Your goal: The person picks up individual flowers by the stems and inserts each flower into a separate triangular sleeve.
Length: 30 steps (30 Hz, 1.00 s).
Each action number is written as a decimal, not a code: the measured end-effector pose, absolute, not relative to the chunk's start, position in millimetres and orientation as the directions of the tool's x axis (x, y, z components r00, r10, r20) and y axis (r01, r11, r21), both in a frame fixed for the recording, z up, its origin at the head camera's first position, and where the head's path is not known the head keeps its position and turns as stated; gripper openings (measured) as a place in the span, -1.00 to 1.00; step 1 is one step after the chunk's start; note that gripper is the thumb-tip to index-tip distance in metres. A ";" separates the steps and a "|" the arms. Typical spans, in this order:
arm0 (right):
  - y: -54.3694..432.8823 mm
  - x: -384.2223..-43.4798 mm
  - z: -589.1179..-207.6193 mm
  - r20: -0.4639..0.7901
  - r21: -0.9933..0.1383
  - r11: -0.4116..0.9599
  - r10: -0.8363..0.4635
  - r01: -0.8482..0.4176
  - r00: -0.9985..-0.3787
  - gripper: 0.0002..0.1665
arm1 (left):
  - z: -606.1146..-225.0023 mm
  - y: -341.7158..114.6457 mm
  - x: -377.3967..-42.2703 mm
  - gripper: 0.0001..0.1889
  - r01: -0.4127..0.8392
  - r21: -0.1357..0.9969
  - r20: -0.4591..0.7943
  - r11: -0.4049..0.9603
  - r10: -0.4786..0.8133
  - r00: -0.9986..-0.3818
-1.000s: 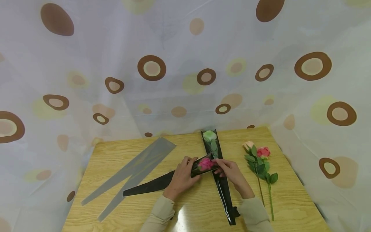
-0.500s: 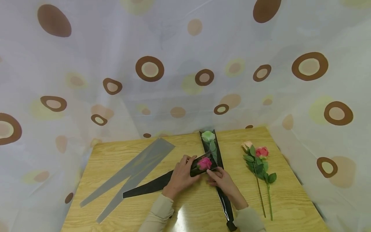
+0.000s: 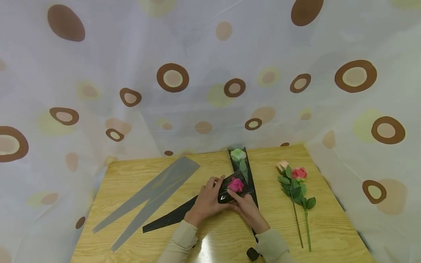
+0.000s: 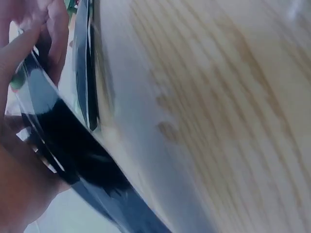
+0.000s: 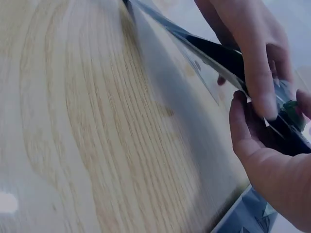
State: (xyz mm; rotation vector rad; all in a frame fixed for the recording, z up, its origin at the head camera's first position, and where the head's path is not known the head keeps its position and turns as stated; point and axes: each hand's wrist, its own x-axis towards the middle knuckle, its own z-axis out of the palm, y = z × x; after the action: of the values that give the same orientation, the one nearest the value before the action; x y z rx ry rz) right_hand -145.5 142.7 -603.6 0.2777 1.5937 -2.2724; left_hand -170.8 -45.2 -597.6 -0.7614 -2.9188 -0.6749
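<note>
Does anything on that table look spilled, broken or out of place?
Nothing looks spilled or broken. Mildly untidy: two long grey translucent sleeves overlap, narrow ends splayed. In the head view, the long black wrapper with a magenta rose, held by the left hand and right hand, crosses above the black wrapper holding a pale-green rose.

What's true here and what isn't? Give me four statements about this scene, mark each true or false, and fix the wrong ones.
1. The left hand and right hand both hold the black wrapper around the pink rose. True.
2. The pale green flower lies outside any wrapper. False: it lies in a second black wrapper.
3. The peach flower and coral flower are wrapped. False: both lie unwrapped.
4. Grey wrappers lie left of the hands. True.
</note>
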 end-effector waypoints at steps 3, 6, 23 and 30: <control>144.2 -148.1 -605.2 -0.352 -0.858 -0.336 -0.164 0.388 -0.921 -0.32 | -598.6 -54.6 -172.1 0.16 0.441 0.466 0.121 0.767 0.439 -0.890; 148.2 -153.8 -606.2 -0.341 -0.856 -0.357 -0.154 0.374 -0.927 -0.34 | -601.3 -65.2 -174.1 0.06 0.379 0.559 0.076 0.737 0.410 -0.909; 156.5 -186.1 -594.3 -0.381 -0.893 -0.228 -0.079 0.388 -0.921 -0.59 | -613.2 -75.7 -171.0 -0.59 -0.142 0.974 -0.198 0.175 0.357 -0.913; 143.7 -185.3 -595.2 -0.349 -0.923 -0.136 -0.101 0.360 -0.932 -0.78 | -618.1 -60.7 -168.0 -0.73 -0.199 0.979 -0.201 0.037 0.260 -0.944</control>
State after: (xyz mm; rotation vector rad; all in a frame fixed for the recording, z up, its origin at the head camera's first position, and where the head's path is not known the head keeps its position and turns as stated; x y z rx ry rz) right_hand -185.3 143.7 -595.2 0.2910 1.8311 -2.1400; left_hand -168.0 -60.7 -618.1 -0.0778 -2.4687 -2.4430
